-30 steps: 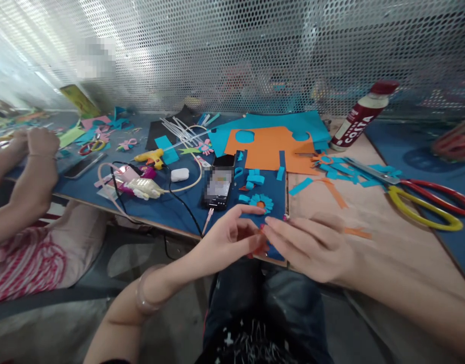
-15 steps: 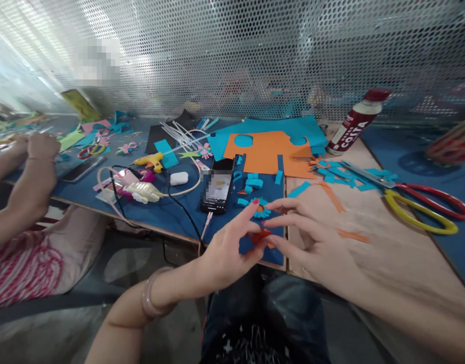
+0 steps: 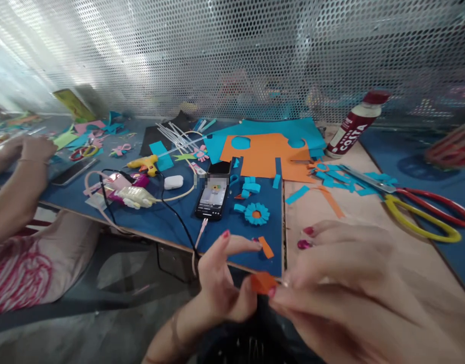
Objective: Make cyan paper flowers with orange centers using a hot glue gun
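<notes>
A small folded piece of orange paper is held close to my body, just off the front edge of the table. My right hand pinches its right end between thumb and fingertip. At its left end is the thumb of my left hand, whose index finger stretches out above; the fingers behind are partly hidden. Past my hands lie a loose orange strip and a blue fringed paper flower with an orange centre. Blue paper loops sit behind the flower.
A phone on a charging cable lies left of the flower. Further left is a yellow glue gun. Large scissors, blue scraps and a tilted-looking bottle are at right. Cut orange paper lies behind. A co-worker's arm is far left.
Both hands have drawn the orange paper nearer to me, and the blue flower is uncovered. My left index finger has lifted off the paper.
</notes>
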`<state>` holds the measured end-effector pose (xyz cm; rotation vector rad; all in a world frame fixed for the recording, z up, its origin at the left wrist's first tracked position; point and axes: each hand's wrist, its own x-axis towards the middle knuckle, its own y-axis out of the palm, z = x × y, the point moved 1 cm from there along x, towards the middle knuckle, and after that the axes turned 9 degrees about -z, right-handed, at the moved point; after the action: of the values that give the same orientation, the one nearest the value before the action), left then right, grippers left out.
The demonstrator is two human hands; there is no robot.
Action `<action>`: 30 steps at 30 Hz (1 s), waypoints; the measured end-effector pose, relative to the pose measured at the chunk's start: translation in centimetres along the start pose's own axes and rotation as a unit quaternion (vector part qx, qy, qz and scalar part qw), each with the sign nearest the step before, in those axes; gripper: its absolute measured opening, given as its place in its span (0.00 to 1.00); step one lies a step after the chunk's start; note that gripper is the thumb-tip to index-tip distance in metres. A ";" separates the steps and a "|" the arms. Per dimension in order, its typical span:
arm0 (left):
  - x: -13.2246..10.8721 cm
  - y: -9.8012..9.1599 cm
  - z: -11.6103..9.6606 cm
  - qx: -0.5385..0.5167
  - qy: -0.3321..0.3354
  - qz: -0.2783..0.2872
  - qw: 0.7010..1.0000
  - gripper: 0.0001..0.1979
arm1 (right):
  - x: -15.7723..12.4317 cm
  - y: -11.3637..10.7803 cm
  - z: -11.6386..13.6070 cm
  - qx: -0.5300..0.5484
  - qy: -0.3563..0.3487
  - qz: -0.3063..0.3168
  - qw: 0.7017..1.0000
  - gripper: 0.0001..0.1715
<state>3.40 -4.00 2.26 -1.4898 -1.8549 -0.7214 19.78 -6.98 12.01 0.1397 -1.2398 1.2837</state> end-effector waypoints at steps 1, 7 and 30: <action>-0.3 0.3 1.1 0.000 -0.027 -0.010 1.000 0.27 | 0.3 0.0 -0.3 -0.003 -0.003 -0.020 1.000 0.08; 0.5 0.9 5.1 -0.025 -0.318 -0.017 0.948 0.10 | 1.7 -0.5 -2.7 -0.017 -0.025 -0.063 0.998 0.10; 1.1 0.2 3.9 -0.028 -0.339 0.161 0.927 0.11 | 1.2 1.1 -4.6 0.102 0.075 0.079 0.989 0.09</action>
<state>2.89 -0.35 0.55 -2.2082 -1.9785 -0.0902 21.49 -2.65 10.48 0.0917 -1.0049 1.5298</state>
